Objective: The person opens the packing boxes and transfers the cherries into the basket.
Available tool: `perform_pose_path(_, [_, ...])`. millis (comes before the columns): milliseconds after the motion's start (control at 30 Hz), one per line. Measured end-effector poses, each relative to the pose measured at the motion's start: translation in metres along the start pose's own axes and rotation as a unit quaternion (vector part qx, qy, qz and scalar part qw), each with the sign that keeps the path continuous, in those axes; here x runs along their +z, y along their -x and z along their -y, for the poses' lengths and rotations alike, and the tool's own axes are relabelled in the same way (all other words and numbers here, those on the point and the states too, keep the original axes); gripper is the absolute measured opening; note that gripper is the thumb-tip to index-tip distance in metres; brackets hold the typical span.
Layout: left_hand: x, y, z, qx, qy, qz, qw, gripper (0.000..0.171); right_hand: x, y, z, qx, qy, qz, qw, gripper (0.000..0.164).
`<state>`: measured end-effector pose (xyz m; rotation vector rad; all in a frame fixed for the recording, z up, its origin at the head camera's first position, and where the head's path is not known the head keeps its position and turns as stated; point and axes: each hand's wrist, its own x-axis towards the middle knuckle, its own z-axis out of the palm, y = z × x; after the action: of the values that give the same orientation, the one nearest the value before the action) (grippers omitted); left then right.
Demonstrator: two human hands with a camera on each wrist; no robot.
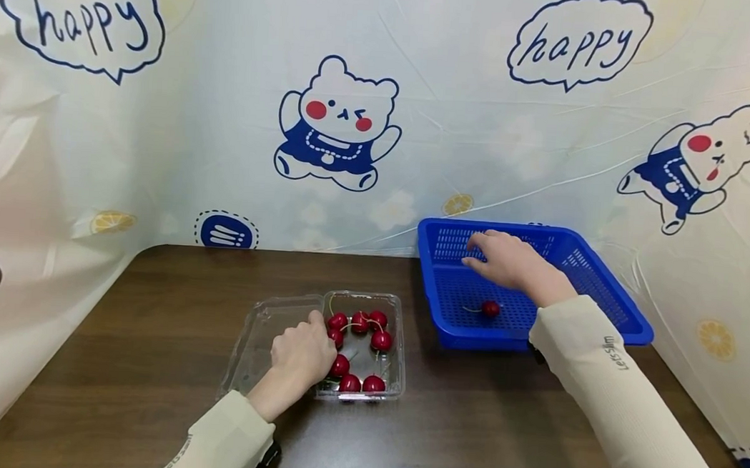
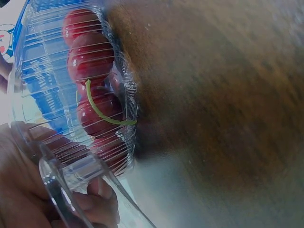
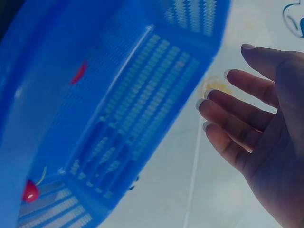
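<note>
My left hand (image 1: 303,351) grips a clear plastic clamshell box (image 1: 401,357) along its hinge side, fingers curled under it in the left wrist view. The box lies open on the table, its lid (image 1: 254,334) folded out to the left, partly behind that hand. Several red cherries (image 1: 381,340) with green stems sit inside. Over the blue plastic basket (image 1: 432,302), my right hand (image 1: 505,260) hovers with relaxed, spread fingers and nothing in them. A stemmed cherry (image 1: 490,309) rests on the basket floor; the right wrist view also shows a second red patch (image 3: 80,73) in the basket.
The dark wooden table (image 1: 148,363) carries the box at the middle and the basket at the right. Behind and beside it hangs a pale printed sheet (image 1: 228,110) with bear drawings, close to the basket's back rim.
</note>
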<state>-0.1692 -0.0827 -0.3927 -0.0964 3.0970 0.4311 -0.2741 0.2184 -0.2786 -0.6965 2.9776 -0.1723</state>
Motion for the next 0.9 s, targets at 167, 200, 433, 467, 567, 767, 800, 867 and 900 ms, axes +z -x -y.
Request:
perform_pose_path(167, [-0.001,-0.001,0.000,0.002,0.000,-0.002,1.0000,0.025,-0.003,-0.007,0.015,-0.005,-0.004,-0.006,1.000,0.042])
perform_pose_path(200, [-0.001,-0.001,0.000,0.003,0.000,-0.002,1.0000,0.025,-0.003,-0.008,0.018,-0.008,-0.002,-0.008,1.000,0.043])
perform_pose_path(433, [-0.001,0.000,0.000,0.002,0.000,0.001,1.0000,0.024,0.000,-0.012,0.033,-0.033,0.012,-0.015,0.999,0.044])
perform_pose_path(467, [-0.001,0.001,0.000,0.002,0.000,0.001,1.0000,0.024,0.000,-0.013,0.036,-0.036,0.014,-0.017,0.999,0.043])
perform_pose_path(567, [-0.001,0.000,-0.001,0.001,0.000,0.001,1.0000,0.024,-0.001,-0.013,0.043,-0.045,0.017,-0.024,0.999,0.042])
perform_pose_path(767, [-0.001,-0.001,-0.001,0.000,-0.001,0.001,1.0000,0.024,-0.003,-0.014,0.057,-0.065,0.025,-0.036,0.997,0.043])
perform_pose_path(800, [0.000,-0.001,-0.001,0.000,-0.002,0.002,1.0000,0.024,-0.004,-0.014,0.060,-0.069,0.027,-0.037,0.997,0.043])
perform_pose_path(867, [0.000,-0.001,-0.001,-0.001,-0.001,0.003,1.0000,0.024,-0.004,-0.015,0.065,-0.075,0.032,-0.037,0.996,0.044])
perform_pose_path(900, [0.000,-0.001,-0.001,-0.002,-0.002,0.003,1.0000,0.024,-0.004,-0.016,0.068,-0.078,0.033,-0.037,0.996,0.045])
